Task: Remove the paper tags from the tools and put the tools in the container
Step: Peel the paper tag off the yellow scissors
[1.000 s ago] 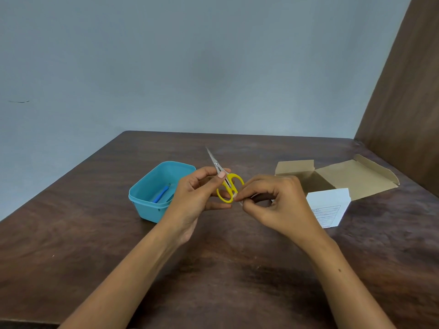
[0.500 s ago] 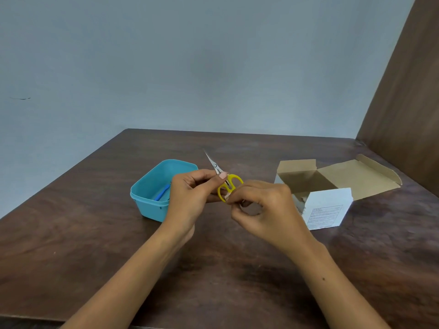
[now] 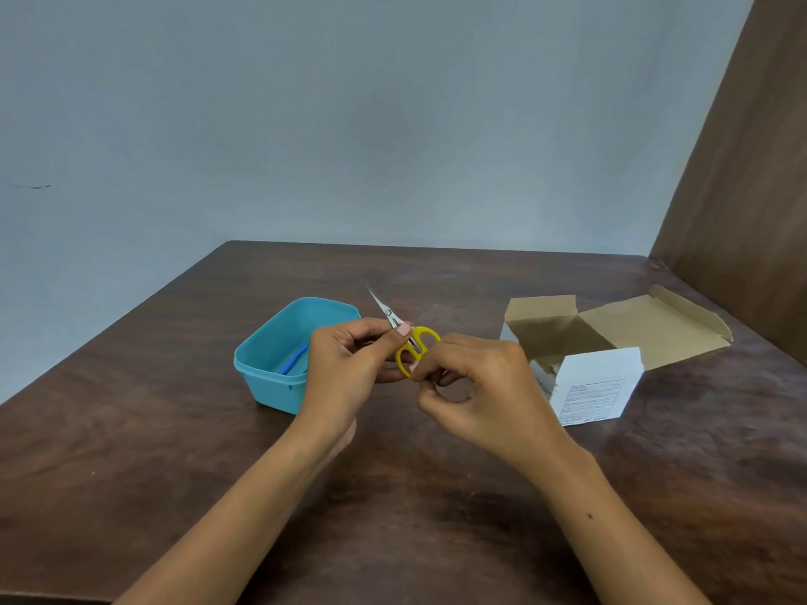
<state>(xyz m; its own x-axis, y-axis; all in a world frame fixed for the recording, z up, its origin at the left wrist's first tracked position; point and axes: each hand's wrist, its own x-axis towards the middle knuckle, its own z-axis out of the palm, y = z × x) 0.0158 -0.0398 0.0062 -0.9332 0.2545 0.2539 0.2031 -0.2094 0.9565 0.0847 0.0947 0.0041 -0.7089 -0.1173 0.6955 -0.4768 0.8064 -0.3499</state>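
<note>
Pinched between the thumb and curled fingers of the left hand (image 3: 349, 364), a small pair of scissors (image 3: 408, 338) is held in the air above the dark wooden table (image 3: 174, 451), just to the right of the blue container (image 3: 279, 369) and a little nearer the person. The scissors have two bright yellow oval finger loops and short, slim, silvery blades that lie closed together, with a small pivot screw visible near the thumb; the pointed tip slants up and to the left, over the container's far right corner, while the loops hang toward the person. The right hand (image 3: 476, 386) meets the scissors from the side away from the container, its thumb and forefinger closed in a pinch at the lower yellow loop, where a small pale scrap shows between the fingertips; whether that scrap is the paper tag cannot be told. The container is an open rectangular tub with rounded corners, and a blue tool (image 3: 293, 361) lies inside it against the near wall. Well to the right of the container, beyond the right hand, stands an open cardboard box (image 3: 598, 382) with brown flaps spread and a printed white front.
</note>
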